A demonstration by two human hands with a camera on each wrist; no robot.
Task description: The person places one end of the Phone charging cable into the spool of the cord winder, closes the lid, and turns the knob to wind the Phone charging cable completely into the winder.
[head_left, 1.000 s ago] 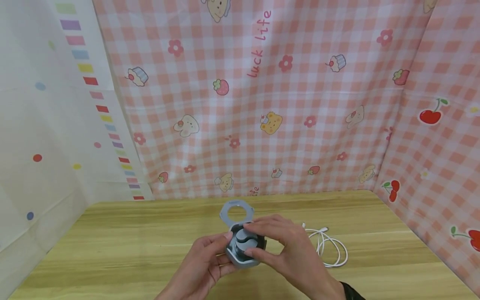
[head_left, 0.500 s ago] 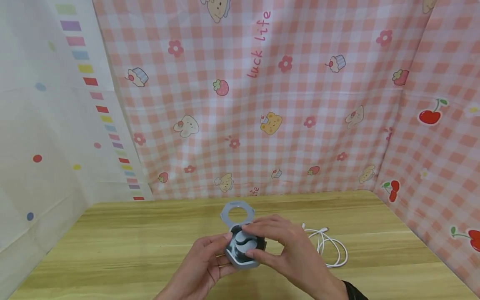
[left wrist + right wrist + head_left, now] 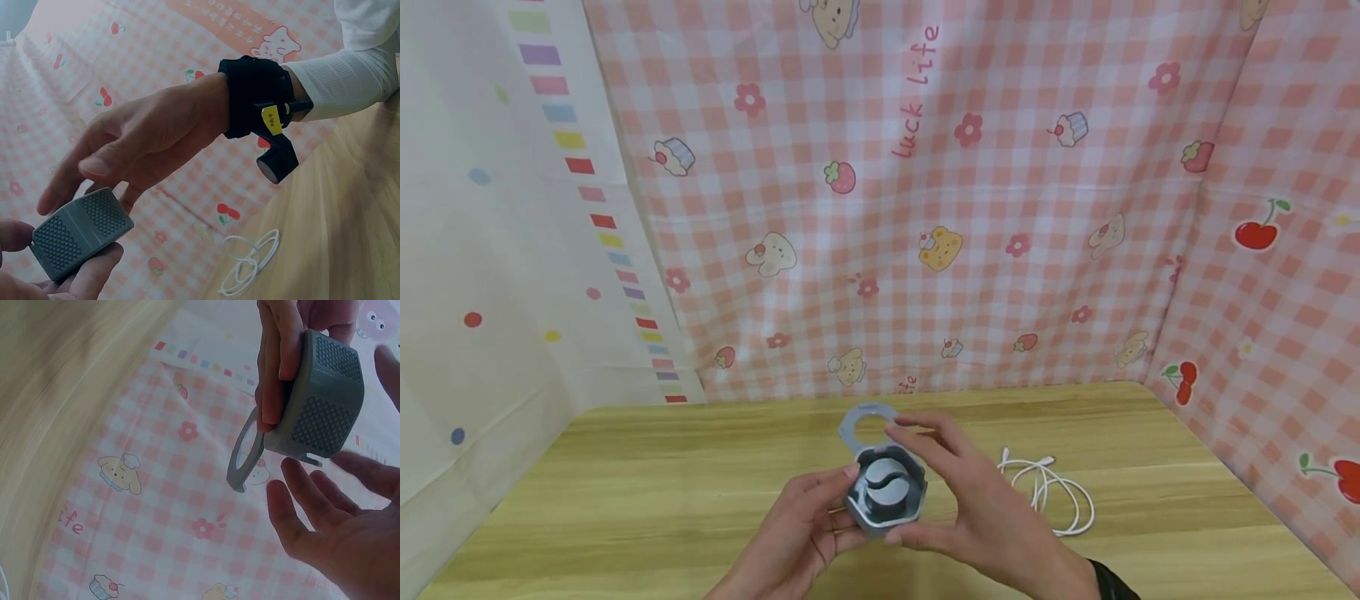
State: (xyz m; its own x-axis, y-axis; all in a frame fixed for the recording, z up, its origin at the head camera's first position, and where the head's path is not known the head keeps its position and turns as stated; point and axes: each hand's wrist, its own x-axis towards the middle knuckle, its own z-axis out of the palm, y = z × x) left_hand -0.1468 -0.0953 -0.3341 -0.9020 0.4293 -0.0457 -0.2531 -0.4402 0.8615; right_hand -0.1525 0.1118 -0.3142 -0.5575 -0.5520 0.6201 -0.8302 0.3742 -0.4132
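Note:
In the head view, a grey-blue hexagonal case is held above the table, with a round hub split by an S-shaped groove inside. Its ring-shaped lid is swung back on the far side. My left hand grips the case by its left side, thumb on the rim and fingers underneath. My right hand hovers at the right with fingers spread, the index fingertip near the lid and the thumb by the lower rim. The right wrist view shows these fingers around the dimpled side wall, holding nothing.
A thin white cable with plugs at its ends lies loosely coiled on the wooden table, right of my hands. Checked cloth hangs behind the table and along its right; a pale dotted cloth hangs at the left.
My right thumb and fingers have come off the hub area and spread apart, uncovering the inside of the case. My left hand keeps its hold, and the cable lies where it was.

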